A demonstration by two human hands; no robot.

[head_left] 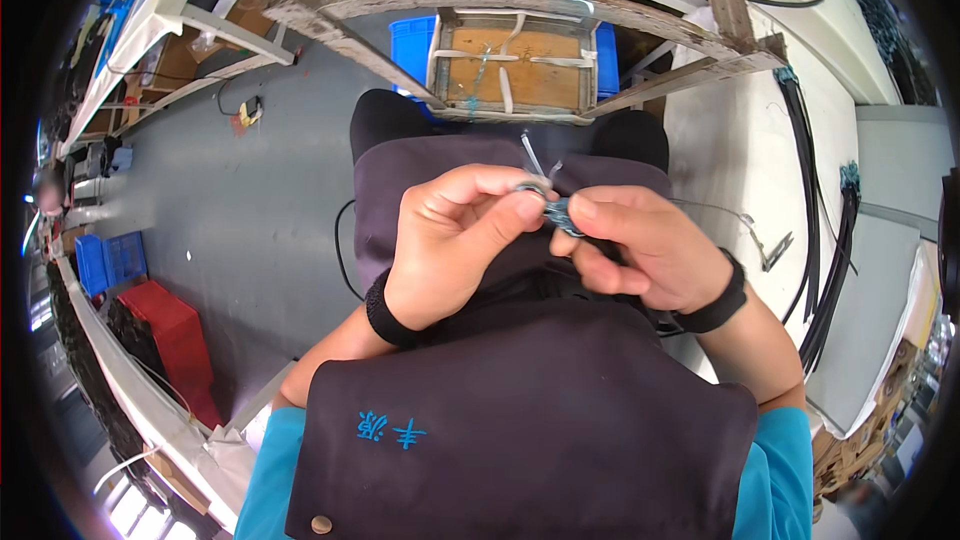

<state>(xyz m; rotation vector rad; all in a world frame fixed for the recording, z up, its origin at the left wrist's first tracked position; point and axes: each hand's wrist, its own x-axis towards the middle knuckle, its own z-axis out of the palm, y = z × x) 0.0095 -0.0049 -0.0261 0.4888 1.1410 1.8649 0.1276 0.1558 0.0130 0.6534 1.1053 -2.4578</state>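
Observation:
Above my lap, both hands meet on a short, dark teal braided cord (566, 220). My left hand (445, 240) pinches one end of it between thumb and forefinger. Close beside, my right hand (650, 245) grips the other part with thumb and fingers. A thin whitish strip (530, 153) sticks up from between the left fingertips; how it joins the cord is too small to tell. The fingers cover much of the cord. A dark apron (530, 410) lies over my chest and thighs below the hands.
A worn wooden frame (540, 2) stands ahead, with a shallow tray (515, 70) and blue crates (410, 52) beneath. Black cord bundles (800, 140) and a small metal tool (772, 250) lie on the white table (720, 130) at right. A red box (175, 335) stands left.

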